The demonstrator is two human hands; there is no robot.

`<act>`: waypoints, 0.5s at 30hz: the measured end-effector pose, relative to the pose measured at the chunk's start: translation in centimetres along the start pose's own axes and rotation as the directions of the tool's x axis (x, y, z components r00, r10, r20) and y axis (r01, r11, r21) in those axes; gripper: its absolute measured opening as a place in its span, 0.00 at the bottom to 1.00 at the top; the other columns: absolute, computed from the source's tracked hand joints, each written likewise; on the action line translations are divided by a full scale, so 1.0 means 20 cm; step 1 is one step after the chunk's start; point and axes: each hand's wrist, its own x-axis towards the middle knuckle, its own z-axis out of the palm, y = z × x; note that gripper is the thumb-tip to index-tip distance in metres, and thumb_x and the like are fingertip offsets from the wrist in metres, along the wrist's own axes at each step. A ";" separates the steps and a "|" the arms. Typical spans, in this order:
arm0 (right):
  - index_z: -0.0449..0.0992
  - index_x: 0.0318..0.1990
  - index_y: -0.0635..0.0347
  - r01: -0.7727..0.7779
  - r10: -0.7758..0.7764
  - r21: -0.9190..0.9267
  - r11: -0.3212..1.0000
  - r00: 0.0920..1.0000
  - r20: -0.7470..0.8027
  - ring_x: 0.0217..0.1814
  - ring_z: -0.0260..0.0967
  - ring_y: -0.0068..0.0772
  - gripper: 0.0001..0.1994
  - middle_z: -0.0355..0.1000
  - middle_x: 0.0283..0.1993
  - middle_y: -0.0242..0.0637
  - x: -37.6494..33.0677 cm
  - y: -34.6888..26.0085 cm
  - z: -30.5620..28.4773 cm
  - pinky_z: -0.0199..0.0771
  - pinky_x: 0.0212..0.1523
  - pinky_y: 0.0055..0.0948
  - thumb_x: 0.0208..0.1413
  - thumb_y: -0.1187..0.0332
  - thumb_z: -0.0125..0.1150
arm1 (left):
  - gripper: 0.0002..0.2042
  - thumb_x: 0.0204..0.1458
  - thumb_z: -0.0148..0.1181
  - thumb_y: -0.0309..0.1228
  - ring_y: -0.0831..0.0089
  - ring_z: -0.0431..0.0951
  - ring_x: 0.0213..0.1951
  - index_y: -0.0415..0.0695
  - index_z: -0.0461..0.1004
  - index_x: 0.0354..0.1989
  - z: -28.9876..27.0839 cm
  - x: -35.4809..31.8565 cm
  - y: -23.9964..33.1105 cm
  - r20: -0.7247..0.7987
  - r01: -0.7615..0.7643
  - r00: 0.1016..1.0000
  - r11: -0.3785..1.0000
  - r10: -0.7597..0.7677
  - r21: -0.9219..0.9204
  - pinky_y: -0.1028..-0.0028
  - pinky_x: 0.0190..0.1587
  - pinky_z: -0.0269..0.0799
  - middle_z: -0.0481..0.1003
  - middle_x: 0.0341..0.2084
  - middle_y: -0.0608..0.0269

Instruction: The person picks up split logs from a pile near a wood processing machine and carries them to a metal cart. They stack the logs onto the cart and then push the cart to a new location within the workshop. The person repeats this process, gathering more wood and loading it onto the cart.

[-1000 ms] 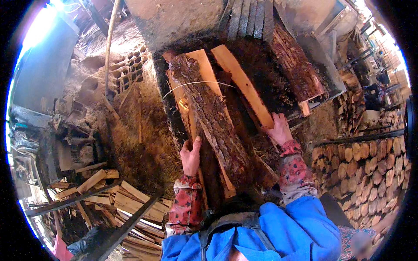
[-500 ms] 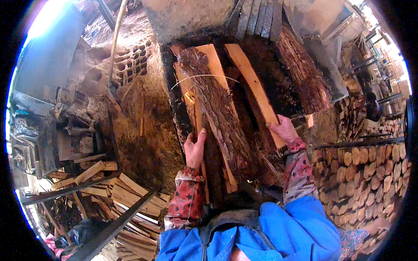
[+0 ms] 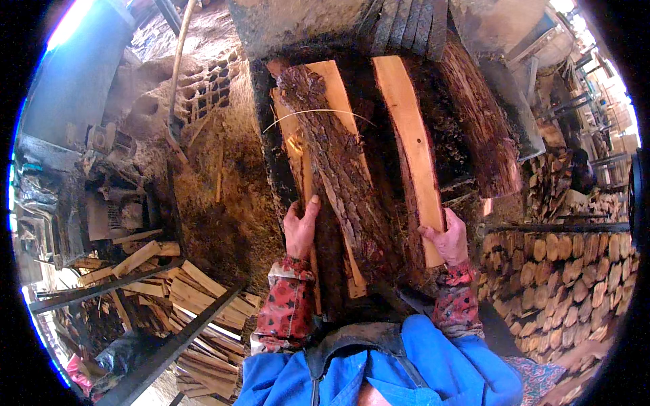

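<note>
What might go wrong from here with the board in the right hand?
1. The right hand grips the pale board near its near end, so the far end might swing or dip.
2. That hand is bare and the board's edge has rough bark, so splinters are possible.
3. A thin pale strip arcs over the bark-covered slab beside it and might snag.

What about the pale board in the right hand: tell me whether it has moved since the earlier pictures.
Yes: the pale board has moved right. Its far end was mostly left of the grey strips; now it sits below their leftmost ends.
</note>
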 end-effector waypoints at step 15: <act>0.63 0.57 0.70 0.319 -0.293 -0.249 0.914 0.946 0.138 0.53 0.64 0.54 0.37 0.61 0.52 0.54 0.23 0.01 0.35 0.67 0.53 0.40 0.50 0.48 0.66 | 0.32 0.54 0.60 0.50 0.72 0.71 0.42 0.26 0.70 0.49 0.02 0.08 -0.16 0.044 -0.007 0.999 1.000 0.007 -0.008 0.74 0.46 0.66 0.75 0.40 0.55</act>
